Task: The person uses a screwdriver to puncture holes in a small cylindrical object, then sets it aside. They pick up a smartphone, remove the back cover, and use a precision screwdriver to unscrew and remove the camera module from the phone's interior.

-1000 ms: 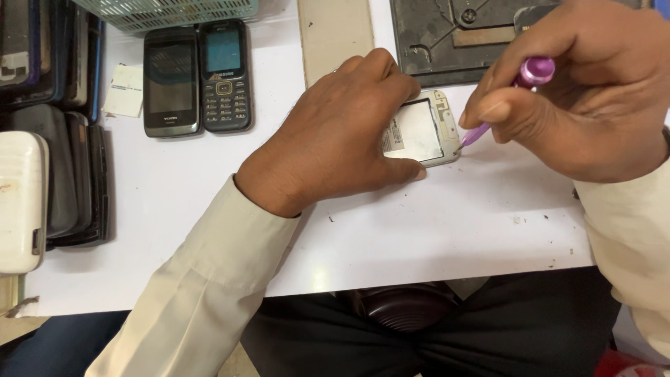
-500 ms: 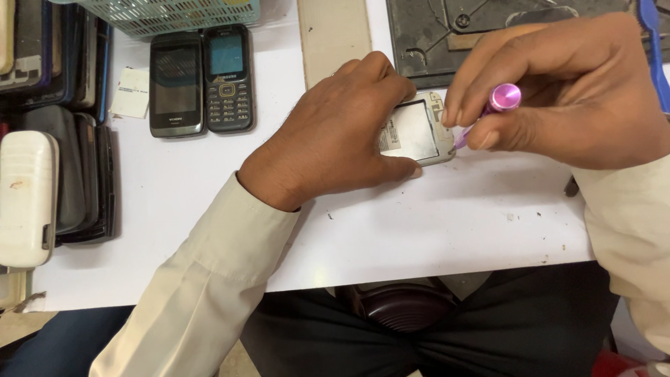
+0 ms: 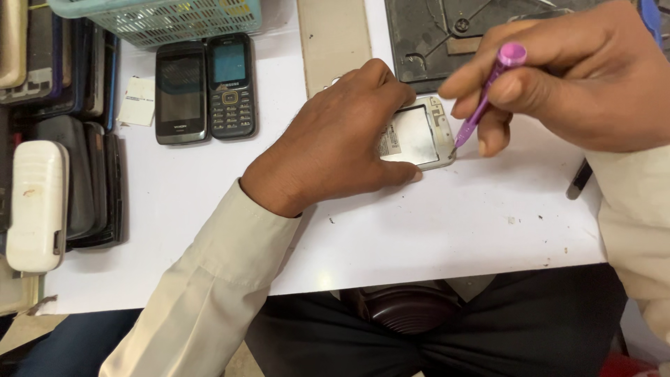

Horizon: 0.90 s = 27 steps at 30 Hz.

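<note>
My left hand [image 3: 335, 143] lies flat over a white phone body [image 3: 419, 136] on the white table [image 3: 209, 209], pinning it down with thumb and fingers; most of the phone is hidden under the hand. My right hand [image 3: 572, 84] pinches a thin purple screwdriver [image 3: 485, 101], held nearly upright, with its tip touching the phone's lower right corner. The back of the phone shows an open battery bay with a small label.
Two dark phones [image 3: 206, 87] lie side by side at the back left, below a teal mesh basket [image 3: 153, 15]. Stacked phone covers and a white case [image 3: 35, 202] line the left edge. A grey work mat [image 3: 447, 35] sits behind the hands; a dark tool [image 3: 579, 180] lies right.
My right hand has shifted the purple screwdriver from a low slant at the phone's right side to a steeper hold, tip now on the lower right corner. The left hand stays put.
</note>
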Motion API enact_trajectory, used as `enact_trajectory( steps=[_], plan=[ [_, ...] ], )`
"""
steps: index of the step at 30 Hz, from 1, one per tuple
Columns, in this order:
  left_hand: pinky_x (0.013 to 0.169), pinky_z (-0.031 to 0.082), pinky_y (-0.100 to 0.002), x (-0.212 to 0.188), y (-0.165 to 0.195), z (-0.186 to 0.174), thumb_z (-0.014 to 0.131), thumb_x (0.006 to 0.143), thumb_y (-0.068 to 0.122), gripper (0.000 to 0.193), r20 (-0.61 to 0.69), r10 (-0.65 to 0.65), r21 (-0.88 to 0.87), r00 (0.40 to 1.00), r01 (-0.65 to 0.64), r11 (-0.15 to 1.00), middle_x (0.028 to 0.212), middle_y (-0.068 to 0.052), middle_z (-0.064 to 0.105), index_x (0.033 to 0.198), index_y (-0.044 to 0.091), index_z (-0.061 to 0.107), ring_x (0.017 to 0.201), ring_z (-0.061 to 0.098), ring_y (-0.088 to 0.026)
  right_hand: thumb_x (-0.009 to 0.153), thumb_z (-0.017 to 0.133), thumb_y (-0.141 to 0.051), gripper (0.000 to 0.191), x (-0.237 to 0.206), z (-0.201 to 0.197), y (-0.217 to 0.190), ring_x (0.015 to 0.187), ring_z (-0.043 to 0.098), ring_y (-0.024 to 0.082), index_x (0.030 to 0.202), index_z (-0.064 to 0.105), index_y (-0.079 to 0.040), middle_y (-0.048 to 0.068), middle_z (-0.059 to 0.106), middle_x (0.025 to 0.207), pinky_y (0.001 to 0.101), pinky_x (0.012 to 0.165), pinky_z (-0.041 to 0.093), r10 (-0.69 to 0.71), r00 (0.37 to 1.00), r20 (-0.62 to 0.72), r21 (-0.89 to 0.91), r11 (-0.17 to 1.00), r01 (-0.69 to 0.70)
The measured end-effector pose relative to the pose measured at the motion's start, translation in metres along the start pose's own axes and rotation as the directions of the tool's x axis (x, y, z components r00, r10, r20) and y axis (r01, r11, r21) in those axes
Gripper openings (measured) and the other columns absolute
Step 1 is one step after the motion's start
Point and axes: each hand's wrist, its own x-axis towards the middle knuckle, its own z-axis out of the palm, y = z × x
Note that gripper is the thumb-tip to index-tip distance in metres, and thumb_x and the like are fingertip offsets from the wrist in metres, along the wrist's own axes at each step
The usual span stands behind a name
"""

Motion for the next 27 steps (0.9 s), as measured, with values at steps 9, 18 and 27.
enact_trajectory(
  steps=[9, 18, 27],
  plan=[
    [0.081, 0.053, -0.042, -0.003, 0.0, -0.002, 0.095, 0.063, 0.037, 0.073, -0.008, 0.034, -0.01, 0.999, -0.034, 0.999, 0.103, -0.011, 0.058, 0.12, 0.001, 0.067, 0.097, 0.063, -0.03, 0.102, 0.064, -0.02, 0.024, -0.006, -0.002, 0.021, 0.069, 0.071, 0.016, 0.113, 0.056, 0.0, 0.017, 0.072, 0.09, 0.029, 0.065, 0.06, -0.001, 0.998, -0.055, 0.07, 0.998, 0.005],
    [0.079, 0.052, -0.043, -0.002, 0.0, -0.002, 0.095, 0.062, 0.038, 0.073, -0.007, 0.027, 0.009, 1.0, -0.027, 1.0, 0.103, -0.011, 0.058, 0.119, 0.002, 0.067, 0.096, 0.063, -0.03, 0.105, 0.05, -0.017, 0.026, -0.006, -0.006, 0.015, 0.068, 0.075, 0.02, 0.111, 0.064, 0.003, 0.021, 0.075, 0.1, 0.03, 0.062, 0.066, 0.081, 0.991, 0.111, 0.225, 0.969, -0.104],
    [0.08, 0.052, -0.041, -0.001, 0.0, -0.001, 0.095, 0.062, 0.038, 0.075, 0.001, 0.004, 0.001, 1.0, -0.004, 1.0, 0.104, -0.01, 0.058, 0.121, 0.002, 0.066, 0.096, 0.063, -0.029, 0.103, 0.064, -0.017, 0.021, -0.007, -0.003, 0.019, 0.066, 0.068, 0.02, 0.107, 0.058, 0.003, 0.018, 0.077, 0.092, 0.0317, 0.061, 0.059, 0.061, 0.997, 0.053, 0.123, 0.99, -0.068]
  ],
)
